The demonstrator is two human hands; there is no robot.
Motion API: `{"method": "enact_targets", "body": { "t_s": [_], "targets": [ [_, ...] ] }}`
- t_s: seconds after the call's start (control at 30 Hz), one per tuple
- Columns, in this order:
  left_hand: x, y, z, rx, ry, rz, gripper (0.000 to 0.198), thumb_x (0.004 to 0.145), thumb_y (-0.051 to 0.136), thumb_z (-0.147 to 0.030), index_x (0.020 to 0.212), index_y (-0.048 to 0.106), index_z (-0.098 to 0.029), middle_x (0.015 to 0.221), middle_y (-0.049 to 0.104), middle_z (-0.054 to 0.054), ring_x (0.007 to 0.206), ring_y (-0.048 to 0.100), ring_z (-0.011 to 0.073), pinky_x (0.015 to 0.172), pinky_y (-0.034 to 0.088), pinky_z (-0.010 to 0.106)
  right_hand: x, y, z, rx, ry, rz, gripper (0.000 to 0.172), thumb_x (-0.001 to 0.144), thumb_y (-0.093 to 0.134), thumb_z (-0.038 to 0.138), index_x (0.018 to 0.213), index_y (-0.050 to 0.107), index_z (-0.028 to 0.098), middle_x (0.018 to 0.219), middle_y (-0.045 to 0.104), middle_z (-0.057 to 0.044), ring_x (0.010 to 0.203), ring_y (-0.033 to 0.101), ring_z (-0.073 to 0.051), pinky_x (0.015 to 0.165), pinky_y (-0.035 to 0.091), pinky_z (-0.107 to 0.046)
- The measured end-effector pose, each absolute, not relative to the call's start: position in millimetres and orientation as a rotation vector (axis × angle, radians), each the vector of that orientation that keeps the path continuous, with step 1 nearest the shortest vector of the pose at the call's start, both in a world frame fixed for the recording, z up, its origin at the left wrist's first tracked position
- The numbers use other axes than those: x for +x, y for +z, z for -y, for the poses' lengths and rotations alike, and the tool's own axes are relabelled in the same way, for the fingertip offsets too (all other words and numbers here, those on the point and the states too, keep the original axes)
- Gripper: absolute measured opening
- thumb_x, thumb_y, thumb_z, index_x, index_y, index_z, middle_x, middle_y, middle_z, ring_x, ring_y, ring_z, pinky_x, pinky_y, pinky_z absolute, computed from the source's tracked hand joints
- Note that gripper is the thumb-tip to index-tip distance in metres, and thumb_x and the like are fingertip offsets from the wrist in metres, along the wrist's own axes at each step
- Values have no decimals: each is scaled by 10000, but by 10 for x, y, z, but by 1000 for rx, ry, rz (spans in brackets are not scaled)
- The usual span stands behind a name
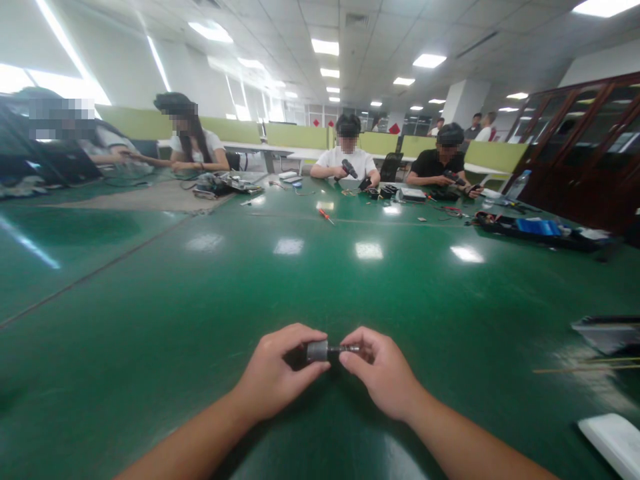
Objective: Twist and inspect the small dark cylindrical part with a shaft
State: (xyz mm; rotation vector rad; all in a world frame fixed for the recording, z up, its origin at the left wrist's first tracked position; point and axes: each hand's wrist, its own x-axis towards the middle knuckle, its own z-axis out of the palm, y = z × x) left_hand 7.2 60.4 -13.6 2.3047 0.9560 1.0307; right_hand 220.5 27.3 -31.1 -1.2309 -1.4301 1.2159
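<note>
My left hand [277,373] is closed around a small grey metal cylinder [317,351], held between thumb and fingers just above the green table [210,300]. My right hand [380,373] pinches a thin dark shaft [347,349] that sticks out of the cylinder's right end. Both hands meet near the table's front edge, in the lower middle of the view. What lies inside the cylinder is hidden.
A white flat object [615,440] and a grey tray [607,331] lie at the right front. A red screwdriver [327,216] lies mid-table. Several other people sit along the far side with tools, a black tool case [535,230] and loose parts.
</note>
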Motion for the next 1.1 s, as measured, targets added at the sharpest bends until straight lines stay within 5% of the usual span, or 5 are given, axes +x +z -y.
{"method": "enact_targets", "body": {
  "t_s": [1.1],
  "targets": [
    [46,-149,-633,2260,1067,-1027,250,789,790,-261,1030,730,-242,912,750,11,806,696,174,751,517,263,2209,-402,-314,-1186,1265,1305,138,825,681,286,898,664,171,711,605,13,656,563,-145,639,427,-265]
  ]
}}
